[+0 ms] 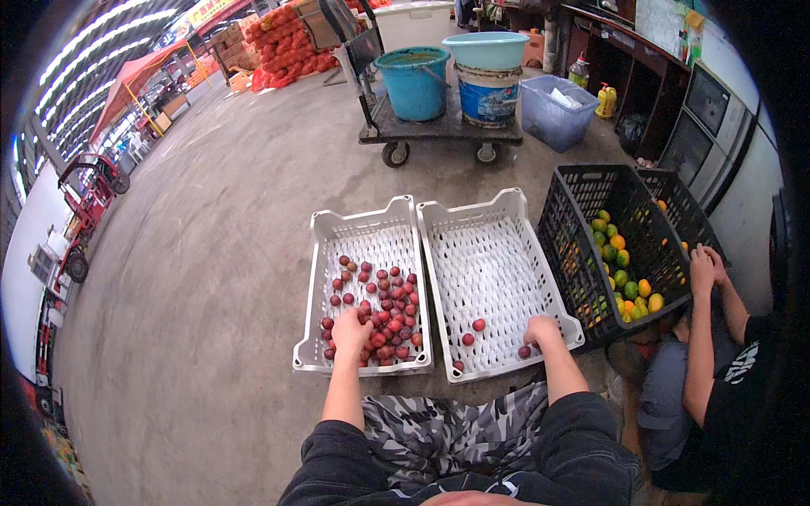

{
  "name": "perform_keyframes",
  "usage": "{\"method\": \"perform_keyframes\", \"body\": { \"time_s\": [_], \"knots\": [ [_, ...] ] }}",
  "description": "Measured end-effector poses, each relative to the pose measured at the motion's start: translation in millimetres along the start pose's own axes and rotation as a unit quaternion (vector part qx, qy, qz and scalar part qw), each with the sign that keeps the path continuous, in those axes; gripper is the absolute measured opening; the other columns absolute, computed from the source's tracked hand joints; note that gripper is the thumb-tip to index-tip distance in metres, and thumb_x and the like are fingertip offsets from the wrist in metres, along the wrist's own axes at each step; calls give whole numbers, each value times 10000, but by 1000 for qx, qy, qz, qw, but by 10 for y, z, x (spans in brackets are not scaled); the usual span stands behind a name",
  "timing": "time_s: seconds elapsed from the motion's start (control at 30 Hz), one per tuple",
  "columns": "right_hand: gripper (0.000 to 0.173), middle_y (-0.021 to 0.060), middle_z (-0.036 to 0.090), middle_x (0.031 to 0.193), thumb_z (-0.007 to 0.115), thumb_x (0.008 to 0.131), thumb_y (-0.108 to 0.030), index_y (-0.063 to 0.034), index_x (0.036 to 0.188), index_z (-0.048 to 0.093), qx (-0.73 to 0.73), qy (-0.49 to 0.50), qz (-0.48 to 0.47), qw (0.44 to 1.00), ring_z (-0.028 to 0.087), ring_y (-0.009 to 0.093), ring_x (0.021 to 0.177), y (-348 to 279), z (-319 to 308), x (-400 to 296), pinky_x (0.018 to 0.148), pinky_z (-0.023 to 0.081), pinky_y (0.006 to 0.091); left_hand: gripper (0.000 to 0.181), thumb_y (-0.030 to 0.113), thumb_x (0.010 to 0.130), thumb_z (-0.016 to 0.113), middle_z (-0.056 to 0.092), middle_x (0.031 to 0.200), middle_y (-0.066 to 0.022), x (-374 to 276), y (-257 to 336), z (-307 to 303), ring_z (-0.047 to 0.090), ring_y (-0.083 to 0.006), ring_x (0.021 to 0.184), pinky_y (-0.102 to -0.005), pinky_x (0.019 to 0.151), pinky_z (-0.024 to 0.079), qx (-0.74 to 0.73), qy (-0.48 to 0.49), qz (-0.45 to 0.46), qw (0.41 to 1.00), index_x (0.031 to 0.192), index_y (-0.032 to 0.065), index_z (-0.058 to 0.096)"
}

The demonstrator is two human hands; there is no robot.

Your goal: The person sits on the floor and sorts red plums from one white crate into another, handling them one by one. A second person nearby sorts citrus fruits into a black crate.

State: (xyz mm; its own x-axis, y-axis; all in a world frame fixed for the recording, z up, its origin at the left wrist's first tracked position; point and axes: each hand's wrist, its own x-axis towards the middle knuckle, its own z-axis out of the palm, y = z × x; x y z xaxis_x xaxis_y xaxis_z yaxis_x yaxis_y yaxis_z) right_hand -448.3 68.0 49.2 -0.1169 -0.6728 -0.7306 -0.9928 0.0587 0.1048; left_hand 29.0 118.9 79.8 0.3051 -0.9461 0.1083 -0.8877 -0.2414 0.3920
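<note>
Two white plastic crates stand side by side on the floor before me. The left crate holds many dark red plums, heaped toward its near right part. My left hand is down among these plums with its fingers curled; whether it grips one is hidden. In the right crate lie only several plums near the front, among them a plum left of centre. Over that crate's near right corner is my right hand, fingers pointing down beside another plum. Its fingertips are mostly hidden.
Right of the crates, a black crate holds green and orange citrus fruits. Another person's hands rest at its right side. Beyond stands a platform cart with a blue bucket and a paint bucket.
</note>
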Motion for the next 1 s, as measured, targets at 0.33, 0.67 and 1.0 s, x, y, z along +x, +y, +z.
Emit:
{"method": "perform_keyframes", "body": {
  "time_s": [0.33, 0.67, 1.0],
  "knots": [
    [315, 103, 758, 1141, 789, 741, -185, -120, 1049, 797, -34, 47, 9, 998, 732, 280, 1044, -65, 145, 182, 835, 580, 416, 296, 274, 775, 761, 692, 1016, -121, -9, 184, -48, 665, -350, 954, -461, 818, 545, -34, 49, 39, 997, 1013, 102, 719],
    [252, 106, 749, 854, 814, 726, -219, -55, 898, 730, 215, 162, -160, 950, 724, 247, 794, -259, -114, -186, 726, 576, 390, 228, 144, 798, 717, 694, 994, -116, -265, 937, -348, 659, -325, 951, -429, 843, 537, -130, 101, 217, 962, 1012, 67, 711],
    [177, 18, 668, 804, 752, 929, -162, -90, 905, 593, 691, -117, -345, 624, 621, 97, 696, -937, -50, -687, 632, 510, 264, 542, 302, 817, 787, 654, 1029, -138, -872, 1606, -192, 660, -344, 942, -428, 791, 542, -161, -77, 378, 909, 1261, 55, 597]
  ]
}}
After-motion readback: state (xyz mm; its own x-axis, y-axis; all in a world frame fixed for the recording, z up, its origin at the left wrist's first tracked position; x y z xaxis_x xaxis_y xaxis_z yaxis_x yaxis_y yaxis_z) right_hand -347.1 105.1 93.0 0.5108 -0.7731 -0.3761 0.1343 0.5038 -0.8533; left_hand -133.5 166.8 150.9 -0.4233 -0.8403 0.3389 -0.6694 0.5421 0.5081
